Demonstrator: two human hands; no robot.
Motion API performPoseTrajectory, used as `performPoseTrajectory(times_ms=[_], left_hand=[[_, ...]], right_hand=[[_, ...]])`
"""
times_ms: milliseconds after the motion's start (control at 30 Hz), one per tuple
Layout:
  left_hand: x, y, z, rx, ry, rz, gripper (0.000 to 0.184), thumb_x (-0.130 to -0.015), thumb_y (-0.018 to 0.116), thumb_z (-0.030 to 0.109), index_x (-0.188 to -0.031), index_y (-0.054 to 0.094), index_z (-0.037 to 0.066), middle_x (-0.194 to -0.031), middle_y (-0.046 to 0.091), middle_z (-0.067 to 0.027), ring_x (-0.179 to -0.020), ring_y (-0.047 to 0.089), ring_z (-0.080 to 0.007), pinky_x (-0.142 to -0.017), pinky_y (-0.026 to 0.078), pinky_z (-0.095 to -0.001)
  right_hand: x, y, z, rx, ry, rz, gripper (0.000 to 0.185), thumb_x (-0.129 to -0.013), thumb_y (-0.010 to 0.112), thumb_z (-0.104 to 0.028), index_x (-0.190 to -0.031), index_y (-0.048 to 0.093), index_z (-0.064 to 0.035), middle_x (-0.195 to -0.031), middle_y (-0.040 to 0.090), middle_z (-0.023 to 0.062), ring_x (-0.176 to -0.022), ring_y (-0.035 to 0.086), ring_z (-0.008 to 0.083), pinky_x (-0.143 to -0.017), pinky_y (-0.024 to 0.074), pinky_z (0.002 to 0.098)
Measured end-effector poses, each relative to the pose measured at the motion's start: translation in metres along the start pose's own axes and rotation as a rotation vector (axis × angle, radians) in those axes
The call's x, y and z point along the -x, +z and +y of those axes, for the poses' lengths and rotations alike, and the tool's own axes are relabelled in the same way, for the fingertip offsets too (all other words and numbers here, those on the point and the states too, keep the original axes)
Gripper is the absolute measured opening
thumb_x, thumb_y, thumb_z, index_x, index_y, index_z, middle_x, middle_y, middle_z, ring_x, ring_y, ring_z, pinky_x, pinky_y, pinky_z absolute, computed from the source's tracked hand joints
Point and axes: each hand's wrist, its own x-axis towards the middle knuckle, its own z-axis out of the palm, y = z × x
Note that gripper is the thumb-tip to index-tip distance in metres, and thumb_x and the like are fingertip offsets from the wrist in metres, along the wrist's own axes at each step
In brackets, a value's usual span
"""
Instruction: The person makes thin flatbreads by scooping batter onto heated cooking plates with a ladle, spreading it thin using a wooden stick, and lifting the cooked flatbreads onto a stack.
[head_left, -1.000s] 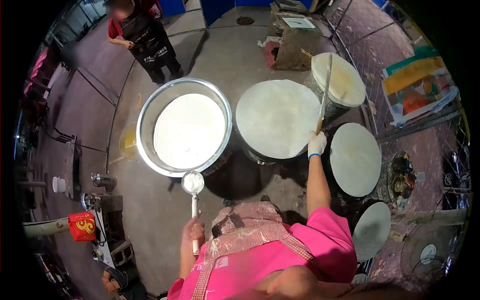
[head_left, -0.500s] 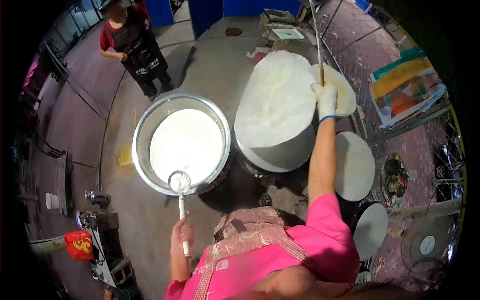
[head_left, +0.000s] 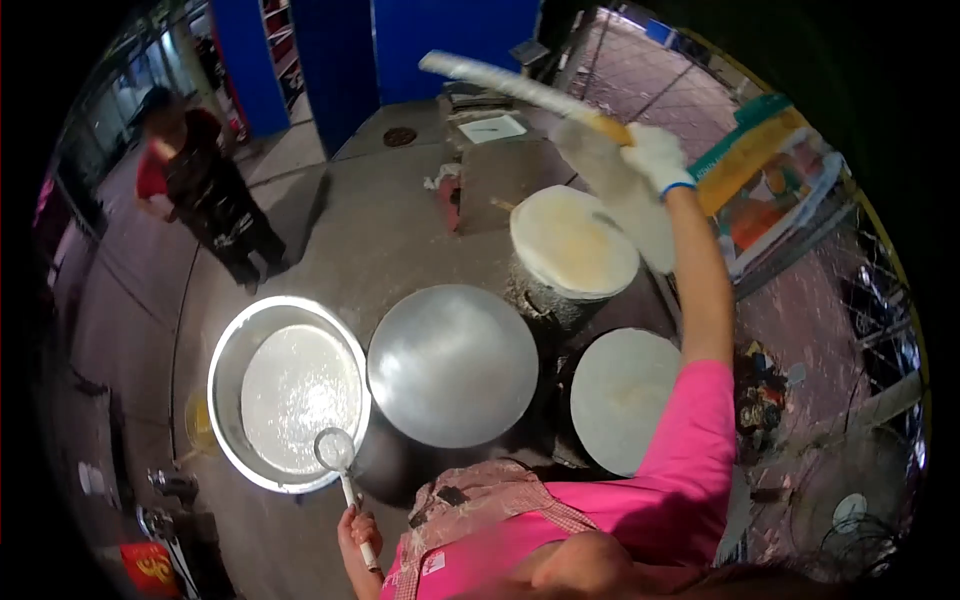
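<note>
My left hand [head_left: 358, 535] is closed around the pale handle of a ladle [head_left: 335, 450], whose bowl rests over the near rim of a large metal basin [head_left: 225, 400] of white batter [head_left: 290, 400]. My right hand [head_left: 655, 160], in a white glove with a blue cuff, is raised far forward. It grips a long pale stick [head_left: 510, 88] that points left. A thin, floppy pancake sheet [head_left: 622, 200] hangs below the stick and glove, blurred by motion. Beside the basin is a round griddle [head_left: 452, 365] with a bare metal top.
A drum behind carries a yellowish pancake [head_left: 572, 240]. Another round griddle [head_left: 622, 400] stands near my right side. A person [head_left: 205, 185] in a dark apron stands beyond the basin. A wire fence and a printed sack [head_left: 765, 190] are at right.
The large white sheet has left the middle griddle and hangs at the far right. My right hand swung the stick from upright to pointing left. The ladle stays at the basin's rim.
</note>
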Motion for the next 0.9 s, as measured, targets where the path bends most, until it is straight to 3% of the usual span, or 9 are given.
performPoseTrajectory(times_ms=[133,167,333,533,633,667,767,867,900], left_hand=[[-0.010,0.029,-0.023,-0.093,-0.069,-0.018,0.031,-0.088,0.046,0.024,-0.062,0.037,0.010,-0.050,0.031,0.0030,-0.038,0.029,-0.0064,-0.034,0.028,-0.0219],[-0.010,0.032,-0.028,-0.137,0.028,-0.002,0.026,-0.088,0.045,0.023,-0.067,0.044,0.008,-0.051,0.031,0.0030,-0.039,0.029,-0.0069,-0.035,0.028,-0.0215],[-0.003,0.004,0.004,-0.367,-0.058,-0.049,0.025,-0.090,0.045,0.025,-0.106,0.055,0.009,-0.058,0.035,0.0031,-0.046,0.032,-0.0054,-0.041,0.030,-0.0199],[0.022,-0.006,-0.007,-0.387,0.053,0.012,0.033,-0.091,0.043,0.029,-0.119,0.051,0.015,-0.062,0.035,0.0038,-0.051,0.035,-0.0057,-0.047,0.033,-0.0221],[0.014,0.038,-0.078,-0.181,0.401,0.127,0.020,-0.089,0.044,0.023,-0.080,0.053,0.007,-0.052,0.031,0.0039,-0.039,0.028,-0.0054,-0.034,0.025,-0.0184],[0.016,0.038,-0.087,-0.538,0.555,0.157,0.020,-0.090,0.043,0.023,-0.079,0.053,0.009,-0.051,0.030,0.0060,-0.038,0.027,-0.0039,-0.033,0.024,-0.0179],[0.014,0.015,-0.054,-0.730,0.626,0.152,0.024,-0.091,0.044,0.024,-0.071,0.047,0.011,-0.048,0.032,0.0067,-0.035,0.029,-0.0048,-0.031,0.024,-0.0189],[0.015,0.021,-0.023,0.002,0.151,-0.068,0.039,-0.091,0.044,0.035,-0.064,0.034,0.009,-0.048,0.031,0.0011,-0.036,0.029,-0.0068,-0.029,0.024,-0.0197],[0.018,0.017,-0.005,-0.034,0.111,-0.194,0.039,-0.091,0.044,0.035,-0.064,0.034,0.008,-0.048,0.031,0.0009,-0.036,0.029,-0.0072,-0.029,0.025,-0.0196]], right_hand=[[0.032,0.112,-0.025,0.064,-0.090,-0.094,0.020,-0.077,0.047,-0.021,-0.082,0.062,-0.0089,-0.082,0.064,0.0140,-0.077,0.062,0.0304,-0.069,0.0480,0.0447],[0.054,0.152,-0.032,0.076,-0.079,0.013,0.021,-0.078,0.044,-0.017,-0.083,0.063,-0.0095,-0.083,0.065,0.0129,-0.074,0.063,0.0290,-0.070,0.0475,0.0453],[0.120,0.303,-0.070,-0.046,-0.106,-0.406,0.022,-0.079,0.046,-0.018,-0.093,0.060,-0.0075,-0.094,0.062,0.0113,-0.087,0.061,0.0252,-0.081,0.0429,0.0427],[0.141,0.289,-0.082,-0.215,0.110,-0.518,0.033,-0.080,0.055,-0.033,-0.103,0.056,-0.0089,-0.100,0.060,0.0144,-0.095,0.058,0.0293,-0.081,0.0448,0.0444],[0.143,0.262,-0.088,-0.374,0.238,-0.427,0.048,-0.075,0.060,-0.039,-0.112,0.052,-0.0092,-0.103,0.058,0.0173,-0.095,0.057,0.0341,-0.081,0.0456,0.0420],[0.149,0.257,-0.098,-0.411,0.250,-0.374,0.054,-0.074,0.062,-0.041,-0.116,0.050,-0.0095,-0.105,0.058,0.0186,-0.095,0.057,0.0357,-0.081,0.0456,0.0414],[0.163,0.255,-0.137,-0.598,0.203,-0.378,0.051,-0.073,0.064,-0.038,-0.110,0.054,-0.0044,-0.096,0.060,0.0197,-0.090,0.058,0.0352,-0.078,0.0452,0.0425],[0.184,0.267,-0.193,-0.776,0.135,-0.438,0.040,-0.074,0.063,-0.037,-0.095,0.062,-0.0035,-0.087,0.063,0.0190,-0.084,0.060,0.0341,-0.075,0.0457,0.0411],[0.185,0.252,-0.223,-0.795,0.013,-0.484,0.040,-0.073,0.063,-0.038,-0.095,0.061,-0.0040,-0.088,0.063,0.0186,-0.084,0.060,0.0340,-0.074,0.0457,0.0410]])
